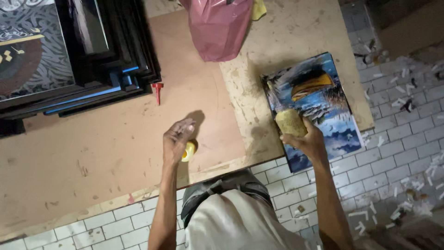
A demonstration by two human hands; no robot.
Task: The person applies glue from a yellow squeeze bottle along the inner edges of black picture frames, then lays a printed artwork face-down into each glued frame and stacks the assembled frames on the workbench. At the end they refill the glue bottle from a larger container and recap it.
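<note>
Right hand (309, 139) is wrapped around a yellowish, speckled bottle (291, 121), fingers curled about its lower body; the bottle's thin clear neck points toward eleven o'clock and lies over a glossy picture print (323, 99) of blue, white and orange tones. That print rests at the counter's right end, its lower corner hanging past the edge at about five o'clock from the hand. Left hand (177, 139) sits near the middle of the counter (92, 153), knuckles up, fingers bent down and closed on a small yellow cap (189, 151) that shows just at its four o'clock side; the cap seems to touch the board beneath it, though the contact is hard to make out. Under this hand lies a smooth brown board (203, 92), and beside it, toward three o'clock, a paler, scuffed board (296, 37) carries the print. At eleven o'clock from the left hand a small red funnel-shaped piece (158, 92) lies on the brown board, just beside a stack of dark picture frames (106, 60) that fills the upper left. At twelve o'clock a pink plastic bag (217, 28) slumps on the far edge. Below the counter runs a floor of white tiles (393, 139), scattered with pale scraps on the right.
</note>
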